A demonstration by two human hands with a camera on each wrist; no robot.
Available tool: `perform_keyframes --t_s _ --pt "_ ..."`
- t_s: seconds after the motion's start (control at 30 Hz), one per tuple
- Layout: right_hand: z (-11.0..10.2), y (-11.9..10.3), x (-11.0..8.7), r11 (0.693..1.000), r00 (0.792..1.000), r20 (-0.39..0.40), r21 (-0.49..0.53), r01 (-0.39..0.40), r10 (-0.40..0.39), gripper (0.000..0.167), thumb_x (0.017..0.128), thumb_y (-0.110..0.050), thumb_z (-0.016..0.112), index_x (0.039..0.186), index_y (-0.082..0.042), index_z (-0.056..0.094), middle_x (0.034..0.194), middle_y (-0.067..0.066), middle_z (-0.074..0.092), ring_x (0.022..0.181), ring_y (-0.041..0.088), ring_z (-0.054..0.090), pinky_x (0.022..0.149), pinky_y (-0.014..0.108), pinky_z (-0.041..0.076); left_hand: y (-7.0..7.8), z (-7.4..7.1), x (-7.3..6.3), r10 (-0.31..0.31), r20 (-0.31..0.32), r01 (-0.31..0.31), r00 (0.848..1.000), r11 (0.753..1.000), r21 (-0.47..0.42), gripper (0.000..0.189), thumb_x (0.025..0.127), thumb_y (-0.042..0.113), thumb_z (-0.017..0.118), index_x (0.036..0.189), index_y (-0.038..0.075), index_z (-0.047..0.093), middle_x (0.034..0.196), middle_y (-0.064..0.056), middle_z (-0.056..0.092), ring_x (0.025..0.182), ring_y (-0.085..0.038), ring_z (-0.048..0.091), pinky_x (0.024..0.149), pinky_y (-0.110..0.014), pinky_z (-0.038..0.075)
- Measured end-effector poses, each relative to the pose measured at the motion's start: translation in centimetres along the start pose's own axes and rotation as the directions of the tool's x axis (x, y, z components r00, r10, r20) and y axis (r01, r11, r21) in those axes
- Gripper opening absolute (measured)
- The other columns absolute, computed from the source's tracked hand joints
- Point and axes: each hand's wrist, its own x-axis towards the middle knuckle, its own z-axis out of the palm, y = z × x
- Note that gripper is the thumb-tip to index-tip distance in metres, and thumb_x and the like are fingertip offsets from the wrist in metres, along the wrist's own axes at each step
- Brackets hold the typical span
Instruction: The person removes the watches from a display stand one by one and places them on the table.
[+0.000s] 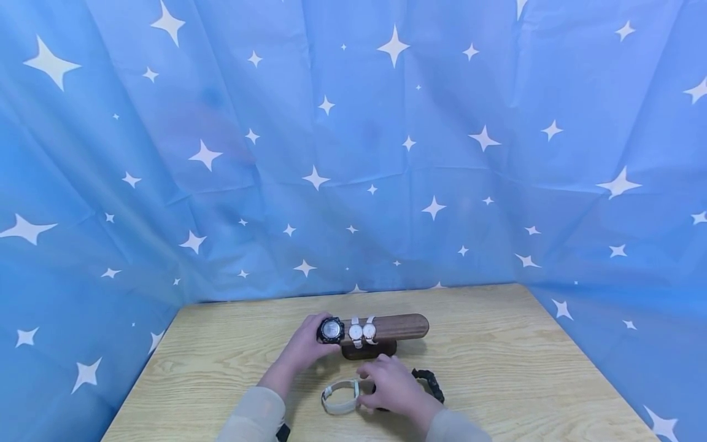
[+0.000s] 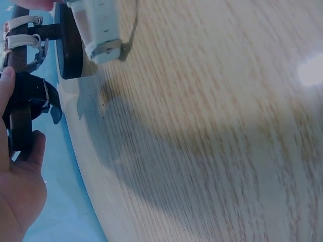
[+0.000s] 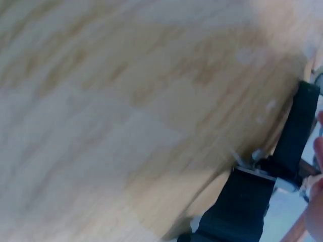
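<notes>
My left hand grips the left end of a brown wooden watch stand, beside a black digital watch strapped around the bar. In the left wrist view, fingers and thumb of that hand lie about the bar's end and the watch's black strap. Two white-strapped watches sit side by side on the bar. In front of the stand, my right hand hovers with thumb and index finger apart, at the right side of a pale-strapped watch. Contact between them is unclear.
A black-strapped watch lies on the wooden table, partly hidden behind my right hand; its strap fills the lower right of the blurred right wrist view. A blue star-patterned curtain hangs behind the table and at both sides.
</notes>
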Motion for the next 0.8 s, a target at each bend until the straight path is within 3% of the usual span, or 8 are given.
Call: perform_keyframes --t_s 0.4,0.57,0.8 --pt "-1.7 1.1 0.4 0.998 0.997 -0.062 0.045 -0.037 0.040 0.037 0.076 -0.038 0.074 0.102 -0.012 0.066 0.093 -0.006 0.067 0.080 0.009 0.050 0.073 0.031 0.042 0.0 0.1 -0.1 -0.024 0.000 0.024 1.000 1.000 -0.011 0.065 0.073 0.026 0.080 0.129 0.013 0.050 0.124 -0.010 0.050 0.111 -0.029 0.052 0.097 -0.050 0.041" --pt "-2.3 1.7 0.5 0.998 0.992 -0.117 0.024 -0.053 0.055 0.041 0.075 -0.036 0.075 0.106 -0.011 0.065 0.093 -0.005 0.067 0.083 0.012 0.052 0.076 0.034 0.044 0.0 0.2 -0.1 -0.025 0.003 0.025 1.000 1.000 -0.012 0.065 0.074 0.027 0.079 0.130 0.012 0.050 0.124 -0.011 0.050 0.111 -0.030 0.052 0.097 -0.050 0.041" --pt "-3.2 2.2 0.7 0.993 0.985 -0.122 0.035 -0.116 0.120 0.047 0.075 -0.035 0.075 0.111 -0.008 0.063 0.095 -0.002 0.064 0.091 0.019 0.057 0.087 0.042 0.045 0.0 0.1 0.0 -0.018 0.006 0.018 1.000 1.000 -0.012 0.063 0.074 0.027 0.079 0.128 0.012 0.050 0.122 -0.011 0.051 0.109 -0.029 0.052 0.096 -0.050 0.041"
